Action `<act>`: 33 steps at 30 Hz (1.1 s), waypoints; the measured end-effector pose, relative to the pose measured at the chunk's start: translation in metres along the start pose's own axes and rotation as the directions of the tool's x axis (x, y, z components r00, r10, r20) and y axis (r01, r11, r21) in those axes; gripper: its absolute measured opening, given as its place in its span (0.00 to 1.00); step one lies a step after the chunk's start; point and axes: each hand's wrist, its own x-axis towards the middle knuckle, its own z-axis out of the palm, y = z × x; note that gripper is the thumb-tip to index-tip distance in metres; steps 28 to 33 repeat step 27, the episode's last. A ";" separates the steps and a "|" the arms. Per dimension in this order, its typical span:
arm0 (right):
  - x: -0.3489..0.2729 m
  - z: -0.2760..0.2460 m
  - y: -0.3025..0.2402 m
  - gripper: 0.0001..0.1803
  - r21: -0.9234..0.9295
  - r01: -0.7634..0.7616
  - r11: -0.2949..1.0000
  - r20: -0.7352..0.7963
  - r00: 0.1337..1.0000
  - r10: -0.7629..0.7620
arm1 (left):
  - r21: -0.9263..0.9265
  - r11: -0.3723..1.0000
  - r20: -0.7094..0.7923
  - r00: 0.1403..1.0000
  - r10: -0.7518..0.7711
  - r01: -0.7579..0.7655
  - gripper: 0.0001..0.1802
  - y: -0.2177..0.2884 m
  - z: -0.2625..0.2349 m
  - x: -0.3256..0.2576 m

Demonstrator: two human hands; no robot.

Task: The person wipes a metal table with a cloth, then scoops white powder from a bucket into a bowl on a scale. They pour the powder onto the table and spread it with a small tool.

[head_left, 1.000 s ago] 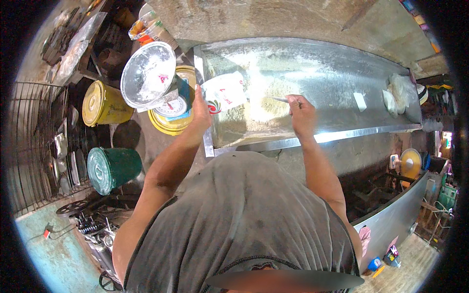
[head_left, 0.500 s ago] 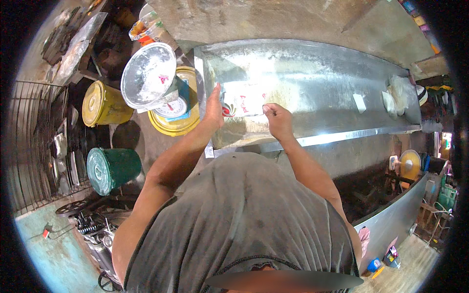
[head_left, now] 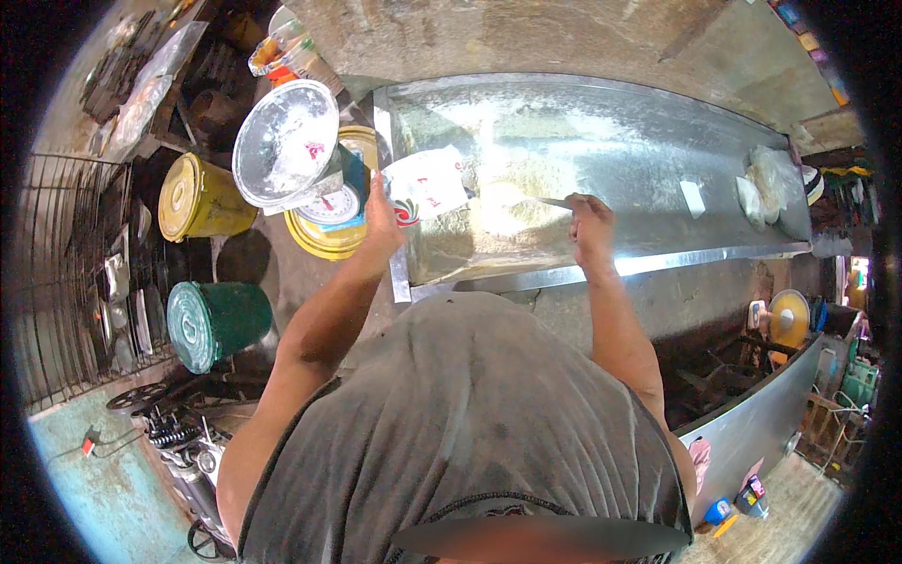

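Observation:
My left hand (head_left: 382, 218) grips a white plastic bag (head_left: 427, 183) with red and green print at the left end of a long metal table (head_left: 620, 141). My right hand (head_left: 590, 224) holds the handle of a spoon (head_left: 526, 199) whose bowl rests in a pale heap of flour (head_left: 503, 202) just right of the bag. The table top is dusted with flour.
A weighing scale with a round metal bowl (head_left: 285, 141) stands left of the table over a yellow lid. A yellow bucket (head_left: 194, 197) and a green bucket (head_left: 213, 322) sit on the floor at left. White bags (head_left: 766, 188) lie at the table's far right.
My right hand swung left to the bag and then back out to the right, with the spoon now in the flour heap. The left hand stayed on the bag.

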 end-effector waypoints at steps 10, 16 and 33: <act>0.016 -0.028 0.013 0.13 -0.420 0.439 0.794 -0.033 0.867 -0.496 | -0.032 0.997 0.079 0.994 0.076 -0.073 0.39 0.005 -0.025 0.013; 0.037 -0.035 0.014 0.16 -0.399 0.582 0.709 -0.065 0.753 -0.654 | -0.022 0.996 0.070 0.994 0.088 -0.086 0.38 0.002 -0.021 0.014; 0.063 -0.057 0.022 0.13 -0.085 0.378 0.922 -0.066 0.921 -0.384 | -0.035 0.994 0.043 0.994 0.103 -0.101 0.37 -0.008 -0.015 0.015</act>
